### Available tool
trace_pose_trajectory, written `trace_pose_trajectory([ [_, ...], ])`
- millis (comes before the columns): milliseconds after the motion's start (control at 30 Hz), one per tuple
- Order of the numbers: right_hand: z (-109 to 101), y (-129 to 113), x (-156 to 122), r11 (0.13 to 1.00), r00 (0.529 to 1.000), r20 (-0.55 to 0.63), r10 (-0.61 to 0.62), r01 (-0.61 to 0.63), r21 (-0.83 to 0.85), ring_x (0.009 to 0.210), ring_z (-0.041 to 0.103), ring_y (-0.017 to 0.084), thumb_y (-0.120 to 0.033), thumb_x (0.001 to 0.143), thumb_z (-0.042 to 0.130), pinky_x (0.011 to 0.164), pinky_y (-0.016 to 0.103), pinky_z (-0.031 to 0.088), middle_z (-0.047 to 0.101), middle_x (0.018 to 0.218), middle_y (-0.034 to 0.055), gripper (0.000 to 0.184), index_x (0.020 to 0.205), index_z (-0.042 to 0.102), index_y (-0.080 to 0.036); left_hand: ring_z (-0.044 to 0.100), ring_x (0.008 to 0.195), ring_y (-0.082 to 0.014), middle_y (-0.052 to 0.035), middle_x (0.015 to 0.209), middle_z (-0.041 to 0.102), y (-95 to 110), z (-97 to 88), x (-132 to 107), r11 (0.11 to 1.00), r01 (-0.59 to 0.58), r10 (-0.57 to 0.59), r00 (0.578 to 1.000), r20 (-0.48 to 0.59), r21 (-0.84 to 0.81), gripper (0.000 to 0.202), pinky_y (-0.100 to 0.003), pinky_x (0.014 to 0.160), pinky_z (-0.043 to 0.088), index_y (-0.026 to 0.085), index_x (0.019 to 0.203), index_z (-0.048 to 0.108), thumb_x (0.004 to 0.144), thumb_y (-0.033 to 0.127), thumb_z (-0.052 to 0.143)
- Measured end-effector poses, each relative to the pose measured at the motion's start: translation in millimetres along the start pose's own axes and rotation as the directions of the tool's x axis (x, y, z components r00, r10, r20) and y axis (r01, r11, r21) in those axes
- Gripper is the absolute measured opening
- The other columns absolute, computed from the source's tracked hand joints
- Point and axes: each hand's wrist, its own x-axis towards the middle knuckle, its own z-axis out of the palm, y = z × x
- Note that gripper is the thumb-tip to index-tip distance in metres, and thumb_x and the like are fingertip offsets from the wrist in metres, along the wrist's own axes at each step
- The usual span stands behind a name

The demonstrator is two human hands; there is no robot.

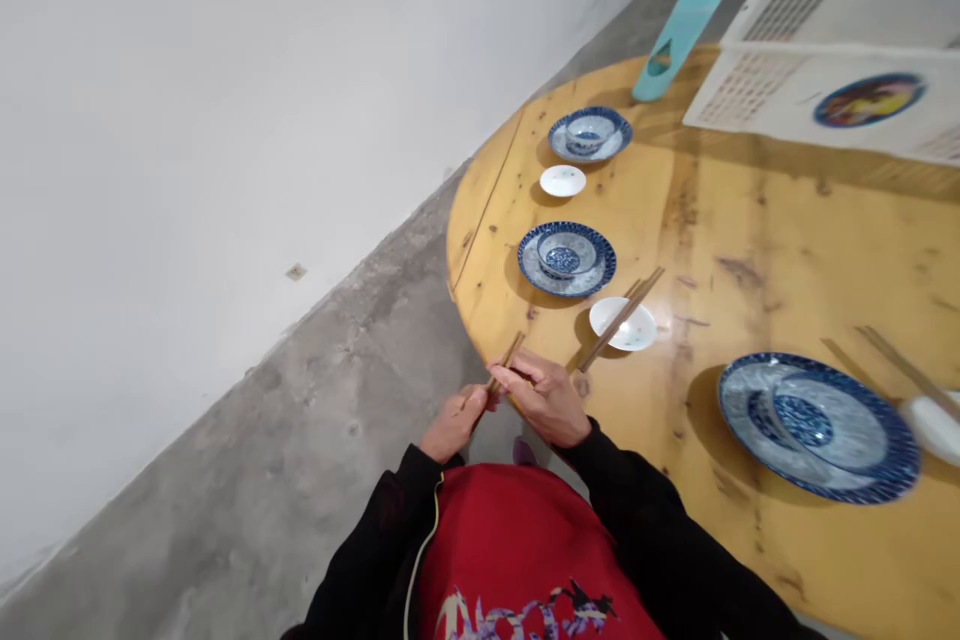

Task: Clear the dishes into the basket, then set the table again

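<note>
Both my hands meet at the near left rim of a round wooden table [750, 220]. My left hand [454, 423] is closed around the lower end of a pair of wooden chopsticks [508, 360]. My right hand [545, 394] pinches the same chopsticks higher up. Just right of my hands, another pair of chopsticks [621, 318] rests across a small white saucer [626, 325]. Beyond it a blue patterned plate with a bowl [566, 258] sits near the table's rim.
Farther along the rim are a second white saucer [562, 180] and another blue plate with a bowl [589, 134]. A large blue plate with a bowl [817, 425] lies at right, chopsticks [907, 370] beside it. A teal bottle [681, 25] and white plastic baskets [825, 70] stand at the back. Concrete floor and a white wall are left.
</note>
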Motion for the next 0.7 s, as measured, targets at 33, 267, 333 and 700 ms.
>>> trace_pose_trajectory([
  [33, 14, -3, 4, 1.000, 1.000, -0.002, -0.022, 0.022, -0.006, 0.065, 0.062, 0.016, -0.037, 0.096, 0.057, 0.065, 0.028, 0.048, 0.065, 0.067, 0.0023, 0.031, 0.073, 0.068, -0.020, 0.065, 0.102, -0.0242, -0.0121, 0.108, 0.074, -6, -16.6, -6, 1.000, -0.001, 0.002, 0.999, -0.044, 0.022, 0.074, -0.038, 0.097, 0.049, 0.014, 0.106, 0.074, 0.095, 0.076, 0.035],
  [267, 78, -2, 20, 0.997, 0.983, -0.169, 0.070, -0.071, -0.002, 0.059, 0.063, 0.017, -0.041, 0.093, 0.059, 0.059, 0.030, 0.048, 0.065, 0.067, 0.0018, 0.028, 0.080, 0.072, -0.020, 0.070, 0.100, -0.0261, -0.0155, 0.111, 0.074, -51, -113.9, -44, 0.990, 0.132, -0.142, 0.956, -0.257, -0.058, 0.068, -0.041, 0.090, 0.053, 0.013, 0.115, 0.069, 0.092, 0.072, 0.044],
  [333, 88, 1, 18, 0.991, 0.966, -0.222, 0.134, -0.134, 0.013, 0.058, 0.063, 0.017, -0.045, 0.091, 0.061, 0.058, 0.030, 0.049, 0.066, 0.069, 0.0021, 0.030, 0.081, 0.073, -0.020, 0.070, 0.098, -0.0259, -0.0150, 0.108, 0.075, -62, -126.8, -47, 0.987, 0.151, -0.162, 0.947, -0.277, -0.059, 0.068, -0.040, 0.088, 0.053, 0.013, 0.113, 0.069, 0.090, 0.073, 0.045],
  [700, 58, 11, 79, 0.947, 0.793, -0.608, -0.010, -0.187, -0.260, 0.065, 0.066, 0.020, -0.048, 0.090, 0.063, 0.063, 0.033, 0.054, 0.068, 0.068, 0.0034, 0.031, 0.081, 0.074, -0.021, 0.070, 0.092, -0.0226, -0.0098, 0.098, 0.075, -71, -152.4, 4, 0.989, 0.139, -0.144, 0.983, -0.117, -0.053, 0.052, -0.037, 0.089, 0.054, 0.016, 0.108, 0.069, 0.087, 0.062, 0.055],
])
